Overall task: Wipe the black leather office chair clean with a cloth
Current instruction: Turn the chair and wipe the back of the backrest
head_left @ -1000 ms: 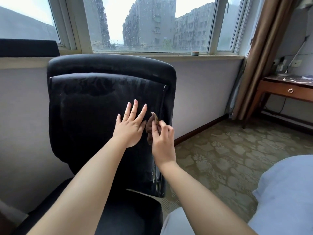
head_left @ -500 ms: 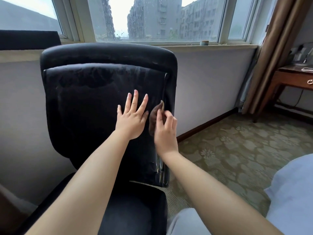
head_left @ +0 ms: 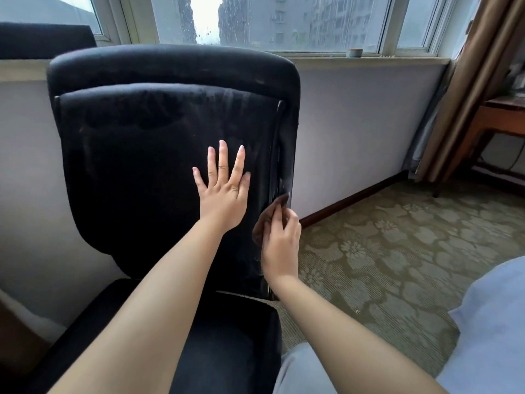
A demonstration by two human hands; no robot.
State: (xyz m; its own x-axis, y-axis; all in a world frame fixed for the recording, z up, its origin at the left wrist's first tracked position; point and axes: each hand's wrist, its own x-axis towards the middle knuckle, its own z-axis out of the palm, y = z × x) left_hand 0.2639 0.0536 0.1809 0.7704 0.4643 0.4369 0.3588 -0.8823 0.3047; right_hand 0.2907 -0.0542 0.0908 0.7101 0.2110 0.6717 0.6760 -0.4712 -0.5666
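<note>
The black leather office chair [head_left: 136,172] faces me, its tall backrest against the wall under the window and its seat low in front. My left hand [head_left: 223,191] lies flat on the backrest with straight, spread fingers. Just to its right, my right hand [head_left: 279,243] grips a small brown cloth [head_left: 268,216] and holds it against the backrest's right edge seam, lower than the left hand. Most of the cloth is hidden behind my fingers.
A window sill [head_left: 369,59] with a small cup [head_left: 354,52] runs behind the chair. Brown curtains [head_left: 471,89] hang at the right, beside a wooden desk [head_left: 502,115]. Patterned carpet [head_left: 383,251] covers the floor. A light blue fabric [head_left: 494,331] lies at the lower right.
My right hand with the cloth has slid down the backrest's right edge. The left hand stays flat on the backrest. The view has tilted and moved closer.
</note>
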